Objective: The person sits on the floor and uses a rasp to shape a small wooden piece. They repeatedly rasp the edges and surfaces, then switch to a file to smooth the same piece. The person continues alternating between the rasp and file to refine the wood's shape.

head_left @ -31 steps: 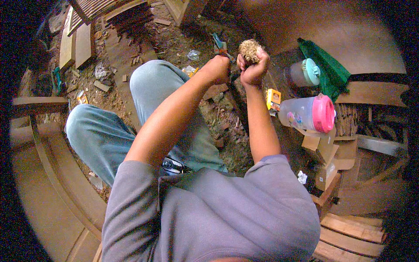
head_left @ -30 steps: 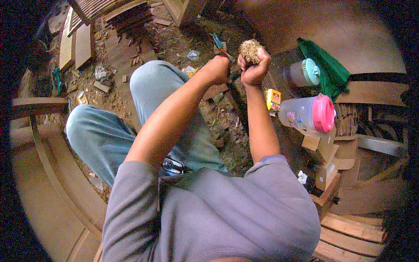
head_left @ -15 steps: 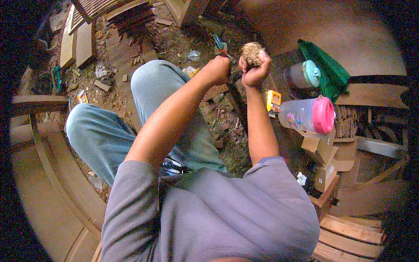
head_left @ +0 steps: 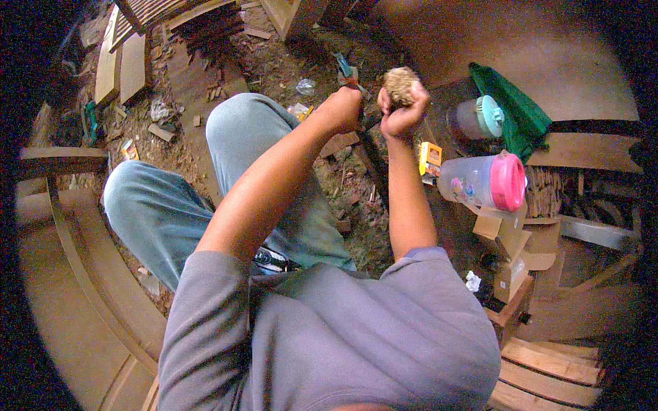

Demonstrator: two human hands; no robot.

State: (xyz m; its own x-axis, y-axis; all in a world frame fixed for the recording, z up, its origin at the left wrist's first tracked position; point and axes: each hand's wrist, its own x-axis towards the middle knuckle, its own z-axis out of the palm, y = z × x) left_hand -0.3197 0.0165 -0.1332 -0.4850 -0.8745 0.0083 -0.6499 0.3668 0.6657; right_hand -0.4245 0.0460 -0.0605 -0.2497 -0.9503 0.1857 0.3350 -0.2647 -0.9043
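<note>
My right hand [head_left: 404,118] is closed around a rough tan lump [head_left: 399,86] that looks like a stone. Its fingers curl round the near side of the lump. To its left, at about the same height, my left hand [head_left: 343,111] is a fist. A blue-grey piece with some orange [head_left: 346,70] shows just beyond that fist. Whether it is in the fist or lies behind it, I cannot tell, and the inside of the fist is hidden. The two hands are slightly apart, over dark, littered ground.
A clear jug with a pink lid [head_left: 506,181] lies to the right beside a small yellow box [head_left: 430,157]. Beyond are a container with a mint lid [head_left: 489,116] and green sheeting [head_left: 521,123]. Cardboard boxes [head_left: 510,274] stand nearer. Planks [head_left: 134,68] lie far left.
My right hand and the tan lump have shifted slightly to the right, and the lump has turned a little. My left hand stays nearly in place.
</note>
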